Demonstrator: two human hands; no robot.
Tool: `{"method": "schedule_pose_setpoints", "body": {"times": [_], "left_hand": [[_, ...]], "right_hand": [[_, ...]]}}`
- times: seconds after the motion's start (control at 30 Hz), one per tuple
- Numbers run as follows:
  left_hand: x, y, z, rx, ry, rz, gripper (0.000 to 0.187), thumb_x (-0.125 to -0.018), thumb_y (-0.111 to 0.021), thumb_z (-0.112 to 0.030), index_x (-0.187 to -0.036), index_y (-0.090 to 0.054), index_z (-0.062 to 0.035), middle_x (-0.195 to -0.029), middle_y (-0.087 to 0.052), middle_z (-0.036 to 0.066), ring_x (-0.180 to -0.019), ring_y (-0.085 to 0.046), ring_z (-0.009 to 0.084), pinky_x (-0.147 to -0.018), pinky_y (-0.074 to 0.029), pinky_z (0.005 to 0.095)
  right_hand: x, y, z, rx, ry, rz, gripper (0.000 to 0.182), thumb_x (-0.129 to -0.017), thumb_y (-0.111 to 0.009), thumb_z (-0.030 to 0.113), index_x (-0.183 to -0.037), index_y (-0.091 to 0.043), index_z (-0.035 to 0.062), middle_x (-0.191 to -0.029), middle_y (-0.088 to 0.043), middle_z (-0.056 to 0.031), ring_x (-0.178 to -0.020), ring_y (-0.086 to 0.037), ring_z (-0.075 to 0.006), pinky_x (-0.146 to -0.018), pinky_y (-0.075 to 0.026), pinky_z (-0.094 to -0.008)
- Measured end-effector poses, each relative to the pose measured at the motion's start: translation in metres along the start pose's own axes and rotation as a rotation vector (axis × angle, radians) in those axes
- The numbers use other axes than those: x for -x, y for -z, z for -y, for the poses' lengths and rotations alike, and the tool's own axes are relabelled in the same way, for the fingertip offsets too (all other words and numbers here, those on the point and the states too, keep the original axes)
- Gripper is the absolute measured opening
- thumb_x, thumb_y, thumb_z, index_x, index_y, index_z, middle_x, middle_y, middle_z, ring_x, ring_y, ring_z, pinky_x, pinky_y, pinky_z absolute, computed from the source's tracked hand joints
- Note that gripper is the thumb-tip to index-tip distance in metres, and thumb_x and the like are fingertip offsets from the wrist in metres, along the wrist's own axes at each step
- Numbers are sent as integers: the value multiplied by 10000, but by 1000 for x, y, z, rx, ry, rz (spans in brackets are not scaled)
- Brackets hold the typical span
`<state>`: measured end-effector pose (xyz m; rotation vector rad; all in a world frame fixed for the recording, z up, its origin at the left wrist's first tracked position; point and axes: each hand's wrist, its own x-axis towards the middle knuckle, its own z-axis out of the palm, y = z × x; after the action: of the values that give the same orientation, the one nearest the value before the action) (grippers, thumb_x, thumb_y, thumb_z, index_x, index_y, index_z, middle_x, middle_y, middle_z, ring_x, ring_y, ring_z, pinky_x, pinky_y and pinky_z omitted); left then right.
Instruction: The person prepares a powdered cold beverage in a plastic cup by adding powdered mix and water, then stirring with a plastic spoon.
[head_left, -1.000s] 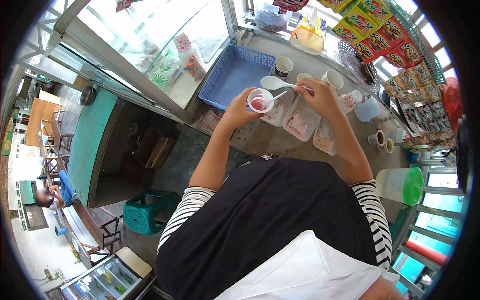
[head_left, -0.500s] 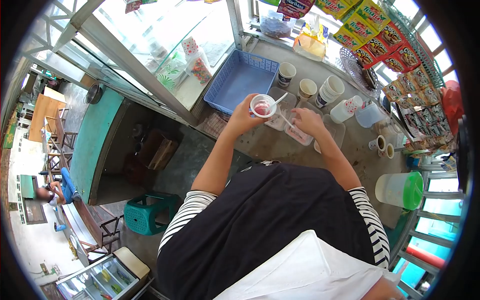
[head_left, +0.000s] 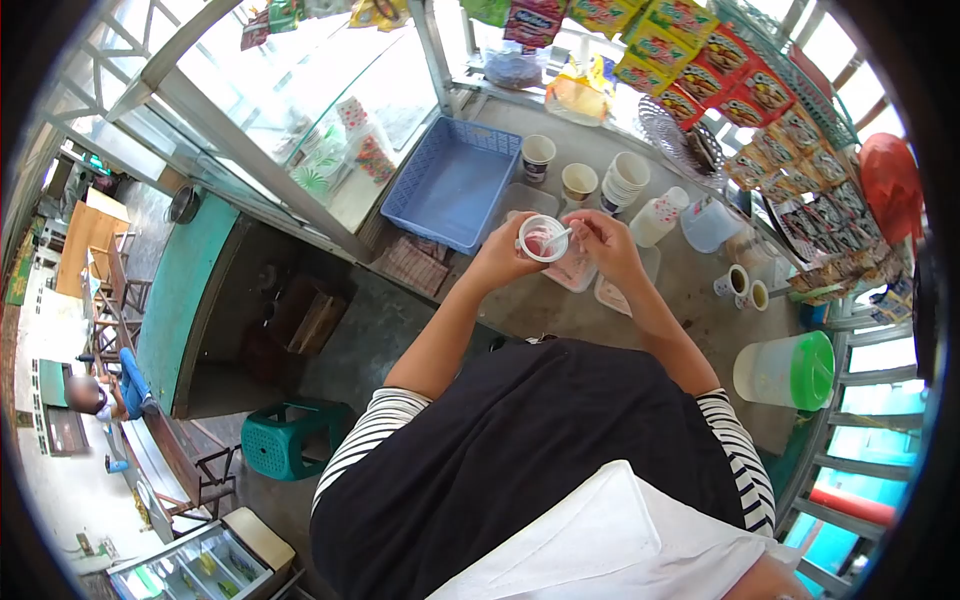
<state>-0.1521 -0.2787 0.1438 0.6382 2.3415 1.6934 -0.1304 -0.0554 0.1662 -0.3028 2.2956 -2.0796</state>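
Observation:
My left hand [head_left: 503, 255] is wrapped round a small white plastic cup [head_left: 526, 229] with something pinkish red at its bottom. Over the cup's right side, my right hand [head_left: 610, 246] pinches the handle of a white spoon [head_left: 562, 237], whose lower end reaches into the cup. Just below the hands, a clear plastic container [head_left: 574, 275] with pink contents lies on the counter, partly covered by my fingers. A second clear container [head_left: 615, 297] is beside it, half hidden by my right forearm.
A blue plastic basket [head_left: 455, 180] sits at the back left of the counter. Paper cups [head_left: 625, 180] stand behind my hands, some stacked. Drink sachets [head_left: 690, 60] hang at the upper right. A green-lidded tub [head_left: 785, 370] is at right, a green stool [head_left: 285, 440] at left. A person sits far left.
My right hand has moved from the containers to the cup and now grips the spoon in it. My left hand has brought the cup slightly down and right. The view has shifted somewhat.

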Motion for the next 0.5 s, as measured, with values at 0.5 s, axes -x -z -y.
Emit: {"method": "schedule_pose_setpoints", "body": {"times": [0.5], "left_hand": [[-37,-169,-62,68,-191,185,748,-703,-885,-207,-1331,-521,-31,-1149,-681,117,-1043,-675,221,-902,-535,355]], "right_hand": [[120,147,34,357,199,-196,165,-958,-582,32,-1055,-714,31,-976,-677,-87,-747,-617,-183,-679,-479,-298]]}}
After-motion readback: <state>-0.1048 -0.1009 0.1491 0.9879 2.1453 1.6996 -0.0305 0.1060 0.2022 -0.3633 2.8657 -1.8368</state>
